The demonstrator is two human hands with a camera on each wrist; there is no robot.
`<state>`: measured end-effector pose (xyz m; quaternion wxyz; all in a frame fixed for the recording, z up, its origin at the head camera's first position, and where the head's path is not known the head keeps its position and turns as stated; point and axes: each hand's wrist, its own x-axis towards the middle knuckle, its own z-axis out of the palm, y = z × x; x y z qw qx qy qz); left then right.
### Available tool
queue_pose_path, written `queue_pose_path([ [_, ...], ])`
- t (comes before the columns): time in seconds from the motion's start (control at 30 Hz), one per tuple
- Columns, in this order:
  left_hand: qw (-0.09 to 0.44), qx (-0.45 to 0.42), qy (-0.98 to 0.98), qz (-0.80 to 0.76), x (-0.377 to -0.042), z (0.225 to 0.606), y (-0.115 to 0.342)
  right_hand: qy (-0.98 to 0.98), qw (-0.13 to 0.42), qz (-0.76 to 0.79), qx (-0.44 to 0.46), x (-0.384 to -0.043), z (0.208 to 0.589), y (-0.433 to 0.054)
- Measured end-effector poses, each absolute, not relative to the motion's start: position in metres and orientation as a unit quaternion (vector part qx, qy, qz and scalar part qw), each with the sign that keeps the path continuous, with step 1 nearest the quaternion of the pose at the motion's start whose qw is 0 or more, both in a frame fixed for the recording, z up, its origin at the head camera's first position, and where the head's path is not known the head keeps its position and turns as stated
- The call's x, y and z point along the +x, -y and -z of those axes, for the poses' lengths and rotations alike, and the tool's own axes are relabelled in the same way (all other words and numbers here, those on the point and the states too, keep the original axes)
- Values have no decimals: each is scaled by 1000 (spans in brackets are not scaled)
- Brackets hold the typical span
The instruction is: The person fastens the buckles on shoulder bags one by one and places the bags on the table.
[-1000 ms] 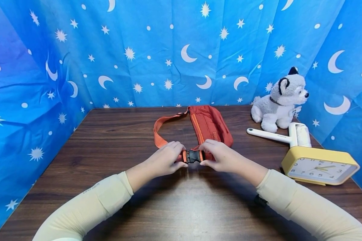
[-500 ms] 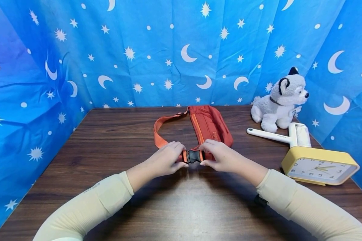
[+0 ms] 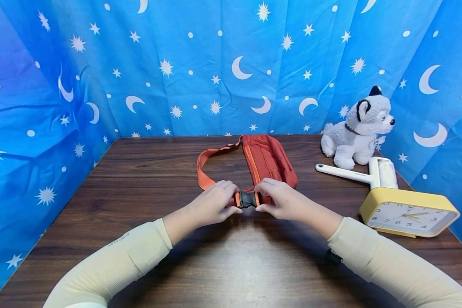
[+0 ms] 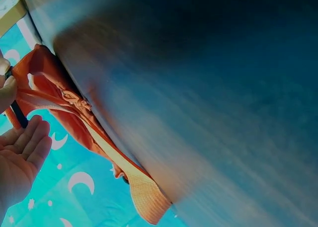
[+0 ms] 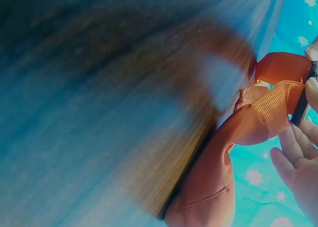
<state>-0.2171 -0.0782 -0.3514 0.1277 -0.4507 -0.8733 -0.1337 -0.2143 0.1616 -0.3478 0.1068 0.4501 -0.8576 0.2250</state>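
Note:
A rust-red waist bag (image 3: 270,159) lies toward the back of the table, its orange strap (image 3: 203,169) looping out to the left. In front of it, the black side-release buckle (image 3: 248,199) is held level between both hands, its two halves joined. My left hand (image 3: 217,202) pinches the strap end at the buckle's left side, thumb below and fingers above. On the other side, my right hand (image 3: 280,200) grips the buckle's right end in the same way. Both wrist views show the buckle edge-on as a dark bar (image 5: 301,107) between thumb and fingers, raised off the tabletop.
At the right stand a yellow alarm clock (image 3: 408,211), a white lint roller (image 3: 346,172) and a grey-and-white plush dog (image 3: 354,128). Blue curtains (image 3: 200,85) with moons and stars enclose the wooden table (image 3: 138,171) at the back and sides.

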Motion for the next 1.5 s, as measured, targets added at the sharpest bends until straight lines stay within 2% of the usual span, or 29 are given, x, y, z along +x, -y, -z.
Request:
queue_pose_path([
  [0.4, 126, -450, 875, 127, -216, 350, 75, 862, 97, -213, 449, -213, 347, -164],
  [0.9, 131, -452, 871, 142, -217, 351, 76, 861, 111, -205, 452, -211, 348, -162],
  [1.5, 111, -453, 882, 73, -218, 352, 76, 869, 102, -175, 452, -211, 350, -157],
])
